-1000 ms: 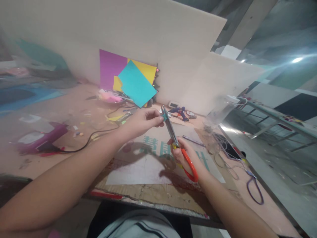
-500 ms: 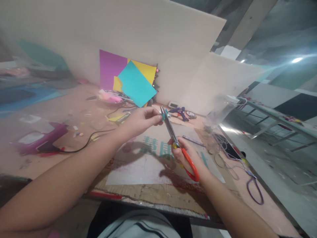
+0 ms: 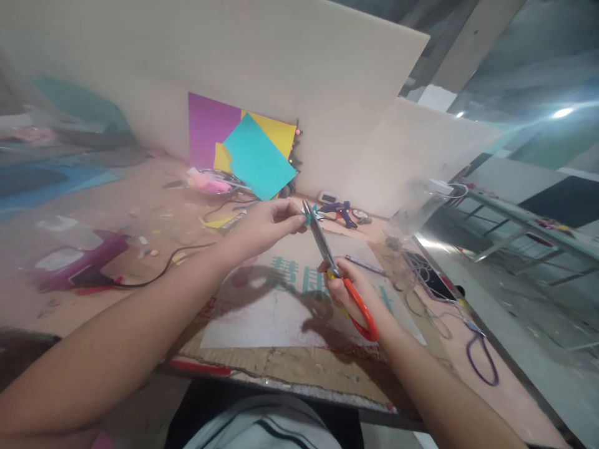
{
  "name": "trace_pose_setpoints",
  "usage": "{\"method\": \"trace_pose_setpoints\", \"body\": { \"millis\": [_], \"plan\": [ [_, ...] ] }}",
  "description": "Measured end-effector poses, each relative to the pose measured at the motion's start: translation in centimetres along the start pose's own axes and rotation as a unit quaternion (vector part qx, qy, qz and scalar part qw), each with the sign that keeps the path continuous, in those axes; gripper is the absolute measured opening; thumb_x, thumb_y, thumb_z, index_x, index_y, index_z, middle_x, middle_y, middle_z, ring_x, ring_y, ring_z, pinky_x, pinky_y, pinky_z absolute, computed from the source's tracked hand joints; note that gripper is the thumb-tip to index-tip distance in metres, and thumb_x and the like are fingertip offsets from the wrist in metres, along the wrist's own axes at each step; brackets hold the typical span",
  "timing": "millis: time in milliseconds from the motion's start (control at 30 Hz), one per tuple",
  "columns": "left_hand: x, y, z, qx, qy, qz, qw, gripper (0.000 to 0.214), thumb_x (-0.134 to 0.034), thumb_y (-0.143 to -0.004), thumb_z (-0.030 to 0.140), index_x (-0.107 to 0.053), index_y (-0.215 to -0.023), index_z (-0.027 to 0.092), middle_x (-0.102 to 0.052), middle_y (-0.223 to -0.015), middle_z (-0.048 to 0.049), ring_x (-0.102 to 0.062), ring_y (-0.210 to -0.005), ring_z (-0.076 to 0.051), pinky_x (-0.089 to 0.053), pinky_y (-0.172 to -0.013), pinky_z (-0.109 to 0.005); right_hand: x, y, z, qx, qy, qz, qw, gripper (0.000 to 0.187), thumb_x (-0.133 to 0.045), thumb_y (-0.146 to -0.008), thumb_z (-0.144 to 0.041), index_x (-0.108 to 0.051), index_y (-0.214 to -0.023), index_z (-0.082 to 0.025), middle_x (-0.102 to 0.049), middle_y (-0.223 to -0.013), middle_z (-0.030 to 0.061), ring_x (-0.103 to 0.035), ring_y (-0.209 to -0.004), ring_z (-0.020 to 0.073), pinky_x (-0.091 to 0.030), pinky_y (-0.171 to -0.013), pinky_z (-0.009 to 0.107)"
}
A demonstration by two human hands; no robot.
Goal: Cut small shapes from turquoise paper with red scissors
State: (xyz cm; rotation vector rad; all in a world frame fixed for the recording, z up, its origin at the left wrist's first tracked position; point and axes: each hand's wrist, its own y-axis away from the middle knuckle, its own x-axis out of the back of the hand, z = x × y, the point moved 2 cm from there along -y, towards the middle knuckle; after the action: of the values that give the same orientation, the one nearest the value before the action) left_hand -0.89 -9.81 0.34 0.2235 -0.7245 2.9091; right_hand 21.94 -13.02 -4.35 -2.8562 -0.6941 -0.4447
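My left hand pinches a small teal paper scrap between thumb and fingers, held above the table. My right hand grips orange-handled scissors, fingers through the loops. The steel blades point up and away, and their upper part meets the teal scrap. Both hands hover over a white printed sheet with teal characters, lying on a worn cardboard board.
Purple, yellow and teal paper sheets lean on the white back panel. A purple glue gun with a black cord lies left. A blue glue gun sits behind the hands; a clear container, cables and purple-handled scissors are right.
The hands and scissors have shifted only slightly. The teal scrap stays at the blades and both grips are unchanged.
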Motion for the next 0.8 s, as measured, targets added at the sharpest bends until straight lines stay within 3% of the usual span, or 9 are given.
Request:
{"method": "trace_pose_setpoints", "body": {
  "millis": [600,700,800],
  "plan": [
    [1.0,-0.5,-1.0,0.024,-0.046,-0.007,0.999,0.030,-0.067,-0.090,0.047,-0.069,-0.088,0.017,-0.075,-0.089,-0.0068,-0.069,-0.082,-0.019,-0.052,-0.076,-0.030,0.2,0.0,0.2,-0.012,0.049,0.009,0.999,0.048,-0.064,-0.086,-0.063,-0.059,-0.106,-0.020,-0.038,-0.058,-0.0089,-0.036,-0.048,0.0120,-0.027,-0.046,0.025],
    [2.1,-0.9,-2.7,0.059,-0.124,-0.033,0.990,0.033,-0.064,-0.090,0.050,-0.071,-0.088,0.018,-0.077,-0.084,-0.0059,-0.069,-0.074,-0.018,-0.048,-0.066,-0.027,1.1,-0.5,0.1,0.004,0.113,0.028,0.993,0.043,-0.061,-0.088,-0.058,-0.061,-0.105,-0.019,-0.041,-0.059,-0.0083,-0.038,-0.049,0.0126,-0.030,-0.049,0.025],
    [3.5,-1.4,-5.3,0.113,-0.281,-0.066,0.951,0.031,-0.064,-0.086,0.049,-0.074,-0.083,0.020,-0.076,-0.076,-0.0031,-0.067,-0.067,-0.018,-0.042,-0.058,-0.026,2.4,-1.3,0.2,0.004,0.240,0.055,0.969,0.038,-0.064,-0.085,-0.052,-0.066,-0.105,-0.020,-0.058,-0.068,-0.0025,-0.053,-0.060,0.0170,-0.040,-0.057,0.027]
  ]
}}
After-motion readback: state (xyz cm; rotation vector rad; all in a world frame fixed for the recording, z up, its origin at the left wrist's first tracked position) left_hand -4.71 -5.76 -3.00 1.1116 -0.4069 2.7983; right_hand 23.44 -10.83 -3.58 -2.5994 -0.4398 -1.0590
